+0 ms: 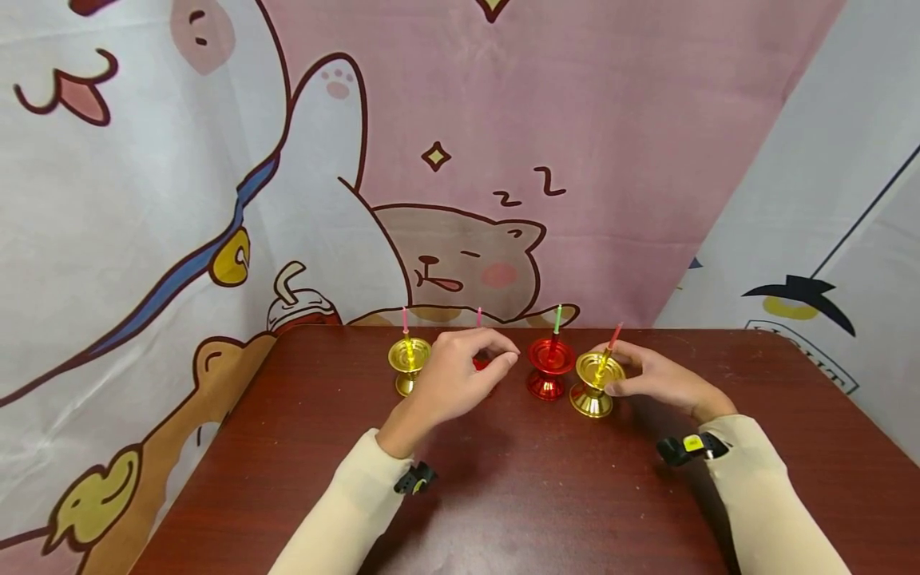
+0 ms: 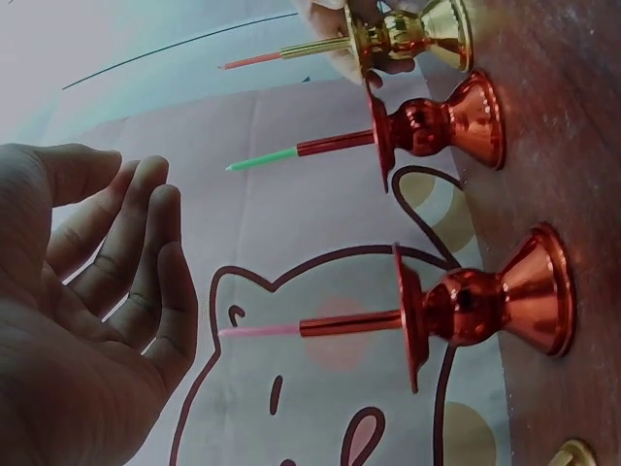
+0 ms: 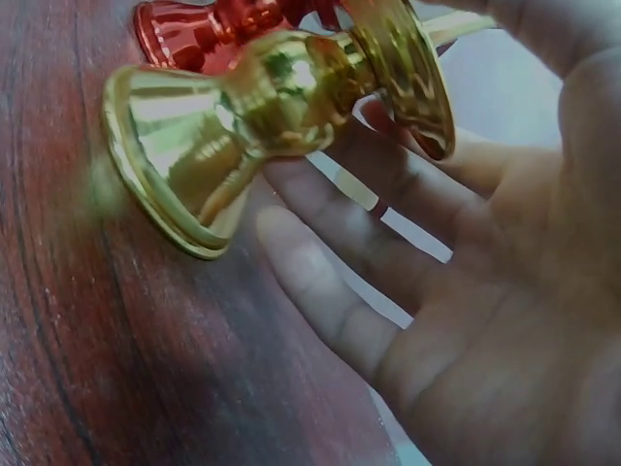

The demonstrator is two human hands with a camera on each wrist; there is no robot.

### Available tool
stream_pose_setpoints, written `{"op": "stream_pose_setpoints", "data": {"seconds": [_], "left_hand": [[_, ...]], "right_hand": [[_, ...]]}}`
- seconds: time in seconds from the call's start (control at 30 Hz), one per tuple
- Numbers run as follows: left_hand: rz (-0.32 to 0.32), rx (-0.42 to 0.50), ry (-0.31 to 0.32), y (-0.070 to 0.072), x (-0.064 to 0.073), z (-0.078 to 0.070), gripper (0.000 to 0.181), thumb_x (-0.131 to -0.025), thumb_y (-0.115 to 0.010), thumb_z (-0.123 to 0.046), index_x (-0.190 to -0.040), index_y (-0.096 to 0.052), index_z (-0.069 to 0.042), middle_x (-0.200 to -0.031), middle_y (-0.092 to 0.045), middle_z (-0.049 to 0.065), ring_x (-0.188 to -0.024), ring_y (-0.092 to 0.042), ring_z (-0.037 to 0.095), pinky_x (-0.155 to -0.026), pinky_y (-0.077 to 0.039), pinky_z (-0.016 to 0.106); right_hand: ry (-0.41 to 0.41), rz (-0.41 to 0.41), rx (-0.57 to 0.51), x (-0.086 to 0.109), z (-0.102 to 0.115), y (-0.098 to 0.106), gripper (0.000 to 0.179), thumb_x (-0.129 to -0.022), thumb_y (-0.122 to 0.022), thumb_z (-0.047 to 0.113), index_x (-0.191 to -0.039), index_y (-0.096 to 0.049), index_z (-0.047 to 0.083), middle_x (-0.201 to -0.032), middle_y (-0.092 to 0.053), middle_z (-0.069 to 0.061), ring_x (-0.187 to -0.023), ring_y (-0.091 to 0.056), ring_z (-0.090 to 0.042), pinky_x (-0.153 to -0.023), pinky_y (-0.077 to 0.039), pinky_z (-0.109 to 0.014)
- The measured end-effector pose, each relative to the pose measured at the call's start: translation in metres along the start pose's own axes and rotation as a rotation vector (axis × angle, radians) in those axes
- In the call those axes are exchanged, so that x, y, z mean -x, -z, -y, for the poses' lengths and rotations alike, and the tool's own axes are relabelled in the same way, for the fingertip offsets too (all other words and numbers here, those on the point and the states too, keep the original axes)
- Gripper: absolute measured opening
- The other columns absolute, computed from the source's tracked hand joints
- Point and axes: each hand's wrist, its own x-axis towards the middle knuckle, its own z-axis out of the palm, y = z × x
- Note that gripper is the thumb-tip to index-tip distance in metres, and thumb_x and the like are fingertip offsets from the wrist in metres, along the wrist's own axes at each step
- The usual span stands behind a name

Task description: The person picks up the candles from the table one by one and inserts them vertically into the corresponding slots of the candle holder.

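Observation:
My right hand [image 1: 657, 379] grips a gold candle holder [image 1: 592, 399] at the right end of a row, with thumb in front and fingers behind its cup. A thin red candle [image 1: 614, 335] stands in it, leaning right. The right wrist view shows its flared base [image 3: 175, 146] close over the table. My left hand [image 1: 460, 375], fingers loosely bent and holding nothing, hovers in front of a red candle holder [image 2: 534, 291] with a pink candle [image 2: 257, 331], mostly hidden in the head view. Between the hands is another red candle holder [image 1: 547, 385] with a green candle [image 1: 558, 318].
A second gold candle holder [image 1: 407, 359] with a pink candle [image 1: 406, 319] stands at the row's left end. All are near the far edge of the dark red-brown table [image 1: 546, 495]. Behind it hangs a cloth [image 1: 611, 144] printed with cartoon animals.

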Motion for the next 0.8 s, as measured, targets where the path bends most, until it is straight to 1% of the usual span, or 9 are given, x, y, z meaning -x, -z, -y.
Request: {"op": "stream_pose_setpoints", "data": {"seconds": [0.1, 0.17, 0.27, 0.37, 0.53, 0.6, 0.7, 0.8], "left_hand": [[-0.017, 0.006, 0.000, 0.006, -0.001, 0.001, 0.007, -0.103, -0.075, -0.014, -0.104, -0.082, -0.010, -0.100, -0.080, -0.002, -0.093, -0.072, 0.011, -0.085, -0.059, 0.034], [-0.033, 0.006, 0.000, 0.010, -0.001, 0.002, 0.007, -0.103, -0.075, -0.013, -0.104, -0.081, -0.010, -0.100, -0.080, -0.002, -0.094, -0.072, 0.012, -0.087, -0.059, 0.033], [-0.061, 0.000, -0.007, 0.014, -0.002, 0.005, 0.007, -0.103, -0.075, -0.011, -0.104, -0.082, -0.009, -0.101, -0.080, -0.001, -0.095, -0.074, 0.012, -0.087, -0.059, 0.033], [-0.087, -0.008, -0.012, 0.019, -0.003, 0.008, 0.007, -0.102, -0.076, -0.010, -0.104, -0.082, -0.008, -0.101, -0.081, -0.001, -0.094, -0.074, 0.012, -0.085, -0.060, 0.033], [-0.128, -0.013, 0.003, 0.030, -0.004, 0.011, 0.007, -0.101, -0.075, -0.009, -0.103, -0.082, -0.007, -0.096, -0.081, -0.003, -0.083, -0.071, 0.010, -0.077, -0.060, 0.036], [-0.148, -0.022, 0.018, 0.035, -0.004, 0.013, 0.007, -0.101, -0.075, -0.009, -0.102, -0.082, -0.008, -0.095, -0.081, -0.003, -0.081, -0.071, 0.011, -0.075, -0.061, 0.038], [-0.176, -0.048, 0.037, 0.043, -0.002, 0.017, 0.007, -0.100, -0.076, -0.008, -0.102, -0.082, -0.008, -0.094, -0.081, -0.001, -0.079, -0.070, 0.013, -0.074, -0.061, 0.042], [-0.187, -0.072, 0.069, 0.050, 0.000, 0.023, 0.007, -0.101, -0.076, -0.009, -0.103, -0.082, -0.007, -0.093, -0.080, 0.000, -0.078, -0.070, 0.014, -0.075, -0.061, 0.042]], "right_hand": [[-0.009, -0.050, 0.046, -0.001, 0.000, 0.000, 0.061, -0.095, -0.079, 0.019, -0.149, -0.056, 0.000, -0.137, -0.068, -0.015, -0.120, -0.064, -0.028, -0.104, -0.049, -0.050], [-0.023, -0.072, 0.066, -0.002, -0.001, 0.000, 0.061, -0.096, -0.079, 0.021, -0.148, -0.057, 0.002, -0.136, -0.069, -0.015, -0.121, -0.064, -0.029, -0.105, -0.048, -0.053], [-0.030, -0.095, 0.083, -0.002, -0.001, 0.000, 0.060, -0.096, -0.079, 0.023, -0.148, -0.057, 0.002, -0.136, -0.069, -0.015, -0.120, -0.063, -0.029, -0.105, -0.049, -0.053], [-0.021, -0.110, 0.081, -0.002, -0.001, 0.000, 0.060, -0.097, -0.078, 0.021, -0.148, -0.055, -0.001, -0.136, -0.068, -0.017, -0.118, -0.065, -0.029, -0.102, -0.052, -0.045], [-0.015, -0.137, 0.072, -0.001, -0.002, 0.001, 0.060, -0.098, -0.078, 0.018, -0.148, -0.054, -0.004, -0.135, -0.069, -0.019, -0.115, -0.066, -0.027, -0.095, -0.054, -0.029], [-0.013, -0.143, 0.072, 0.000, -0.002, 0.001, 0.060, -0.098, -0.078, 0.018, -0.148, -0.053, -0.004, -0.135, -0.069, -0.020, -0.114, -0.067, -0.026, -0.094, -0.053, -0.026], [-0.013, -0.145, 0.064, 0.000, -0.003, 0.003, 0.060, -0.099, -0.078, 0.016, -0.149, -0.053, -0.005, -0.135, -0.069, -0.021, -0.113, -0.067, -0.025, -0.093, -0.053, -0.025], [-0.026, -0.143, 0.058, 0.002, -0.003, 0.006, 0.060, -0.100, -0.078, 0.016, -0.151, -0.052, -0.005, -0.137, -0.068, -0.022, -0.117, -0.067, -0.026, -0.093, -0.054, -0.025]]}}
